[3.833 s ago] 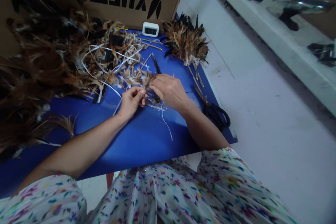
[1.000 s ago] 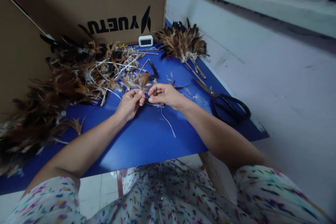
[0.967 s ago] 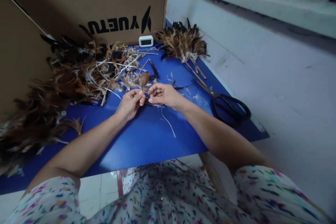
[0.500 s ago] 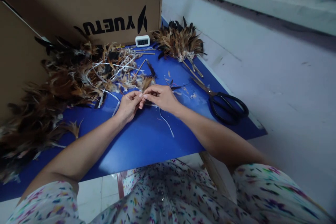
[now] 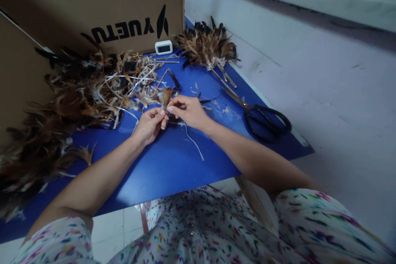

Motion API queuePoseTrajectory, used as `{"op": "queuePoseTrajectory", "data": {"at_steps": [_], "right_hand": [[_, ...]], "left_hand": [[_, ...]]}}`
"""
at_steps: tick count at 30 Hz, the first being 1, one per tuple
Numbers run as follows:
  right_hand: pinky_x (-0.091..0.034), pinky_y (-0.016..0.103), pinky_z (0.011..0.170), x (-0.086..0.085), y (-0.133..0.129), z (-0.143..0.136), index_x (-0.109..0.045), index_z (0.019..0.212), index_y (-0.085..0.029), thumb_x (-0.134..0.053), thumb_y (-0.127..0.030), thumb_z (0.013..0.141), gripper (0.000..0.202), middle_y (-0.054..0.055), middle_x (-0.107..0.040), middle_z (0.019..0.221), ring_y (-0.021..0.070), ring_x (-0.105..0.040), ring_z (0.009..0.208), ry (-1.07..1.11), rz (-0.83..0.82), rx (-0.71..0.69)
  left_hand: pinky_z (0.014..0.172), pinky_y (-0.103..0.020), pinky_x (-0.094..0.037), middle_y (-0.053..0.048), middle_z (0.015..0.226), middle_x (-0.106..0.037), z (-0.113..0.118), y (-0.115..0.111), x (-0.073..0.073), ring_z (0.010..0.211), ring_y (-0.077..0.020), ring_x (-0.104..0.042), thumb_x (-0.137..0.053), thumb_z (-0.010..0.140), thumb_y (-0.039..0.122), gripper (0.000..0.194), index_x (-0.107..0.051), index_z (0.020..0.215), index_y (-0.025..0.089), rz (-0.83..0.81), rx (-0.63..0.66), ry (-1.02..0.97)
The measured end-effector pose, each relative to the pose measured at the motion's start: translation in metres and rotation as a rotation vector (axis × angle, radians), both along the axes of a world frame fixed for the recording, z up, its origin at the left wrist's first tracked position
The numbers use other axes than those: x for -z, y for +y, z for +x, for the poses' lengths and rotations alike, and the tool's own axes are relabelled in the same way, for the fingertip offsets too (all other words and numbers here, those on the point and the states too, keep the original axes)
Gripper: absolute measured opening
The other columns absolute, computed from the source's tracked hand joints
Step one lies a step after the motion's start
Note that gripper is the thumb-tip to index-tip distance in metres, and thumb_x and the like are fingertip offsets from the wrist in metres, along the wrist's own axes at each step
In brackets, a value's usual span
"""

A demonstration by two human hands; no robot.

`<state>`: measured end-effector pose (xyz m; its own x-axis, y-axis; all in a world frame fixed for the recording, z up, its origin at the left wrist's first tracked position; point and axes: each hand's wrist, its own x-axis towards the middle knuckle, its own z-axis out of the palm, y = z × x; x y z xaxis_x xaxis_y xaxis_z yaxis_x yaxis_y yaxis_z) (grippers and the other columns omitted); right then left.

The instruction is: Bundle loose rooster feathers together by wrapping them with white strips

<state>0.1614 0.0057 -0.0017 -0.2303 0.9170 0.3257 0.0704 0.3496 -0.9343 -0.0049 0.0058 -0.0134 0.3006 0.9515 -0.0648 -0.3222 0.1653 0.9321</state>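
Since a second ago, the right hand (image 5: 190, 111) has moved in close to the left hand (image 5: 151, 126) in the head view. The left hand pinches a small tuft (image 5: 166, 96) over the blue worktop (image 5: 173, 165), between the feather pile (image 5: 72, 97) and the scissors (image 5: 267, 123). I cannot tell if the right hand holds anything.

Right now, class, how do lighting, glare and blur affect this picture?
Head view: dim, bluish light, with the feather pile partly in shadow; head view: pale sheen on the blue tabletop near its front edge; head view: white clock too soft to read; head view: fine detail lost where the left hand pinches the feather tuft.
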Motion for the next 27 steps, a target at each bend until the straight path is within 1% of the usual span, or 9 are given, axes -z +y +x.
{"op": "queuePoseTrajectory", "data": {"at_steps": [4,8,13,18,20,23,27], "right_hand": [[-0.044,0.024,0.062,-0.0002,-0.0013,0.0002,-0.063,0.081,-0.016,-0.061,-0.032,0.082,0.016,-0.001,-0.062,0.073,0.0089,-0.053,0.062,-0.006,0.023,-0.012],[-0.044,0.024,0.066,-0.0002,-0.0012,0.0009,-0.064,0.082,-0.017,-0.061,-0.033,0.083,0.017,-0.001,-0.062,0.075,0.0098,-0.053,0.066,-0.044,0.041,0.021],[-0.044,0.024,0.069,0.0011,-0.0024,0.0004,-0.064,0.082,-0.018,-0.06,-0.034,0.085,0.017,0.0,-0.063,0.079,0.0111,-0.054,0.072,-0.056,0.087,0.024],[-0.045,0.025,0.071,0.0016,-0.0046,-0.0017,-0.063,0.083,-0.019,-0.059,-0.034,0.086,0.016,0.002,-0.064,0.084,0.013,-0.057,0.08,-0.08,0.091,0.048],[-0.044,0.025,0.071,0.0019,-0.0048,-0.0024,-0.063,0.084,-0.019,-0.059,-0.034,0.086,0.016,0.001,-0.064,0.083,0.0128,-0.057,0.078,-0.085,0.088,0.056],[-0.044,0.025,0.069,0.0022,-0.0039,-0.0021,-0.062,0.085,-0.019,-0.059,-0.034,0.085,0.015,0.0,-0.063,0.08,0.0114,-0.054,0.072,-0.087,0.071,0.065],[-0.042,0.025,0.069,0.0012,0.0001,0.0032,-0.062,0.085,-0.018,-0.057,-0.032,0.087,0.015,-0.001,-0.063,0.079,0.0106,-0.052,0.068,-0.114,0.086,0.122]], "left_hand": [[0.04,-0.015,-0.038,0.0,0.058,-0.063,0.0001,-0.0003,-0.0005,0.041,-0.0038,-0.048,-0.087,0.062,0.035,0.033,-0.065,0.068,0.012,-0.002,0.016,-0.004],[0.04,-0.015,-0.039,-0.001,0.06,-0.064,-0.0002,-0.0004,-0.0013,0.042,-0.0042,-0.05,-0.087,0.062,0.035,0.032,-0.065,0.067,0.012,-0.003,0.033,-0.012],[0.04,-0.015,-0.039,-0.002,0.061,-0.065,0.0001,-0.0004,-0.0028,0.042,-0.0043,-0.05,-0.088,0.06,0.035,0.033,-0.065,0.065,0.012,-0.01,0.022,-0.006],[0.039,-0.016,-0.038,-0.001,0.059,-0.064,0.0014,-0.0013,-0.0038,0.041,-0.0043,-0.049,-0.088,0.059,0.037,0.036,-0.064,0.064,0.011,-0.012,0.04,0.021],[0.039,-0.016,-0.038,-0.001,0.058,-0.063,0.0017,-0.0021,-0.0038,0.041,-0.0046,-0.049,-0.088,0.06,0.037,0.035,-0.065,0.065,0.011,-0.01,0.049,0.033],[0.039,-0.016,-0.038,-0.001,0.058,-0.063,0.002,-0.0031,-0.0039,0.041,-0.0048,-0.049,-0.087,0.061,0.036,0.035,-0.064,0.067,0.011,0.003,0.04,0.034],[0.04,-0.016,-0.039,0.0,0.061,-0.063,0.0019,-0.0016,-0.0051,0.042,-0.0042,-0.048,-0.087,0.063,0.034,0.033,-0.063,0.068,0.013,0.035,-0.035,0.004]]}}
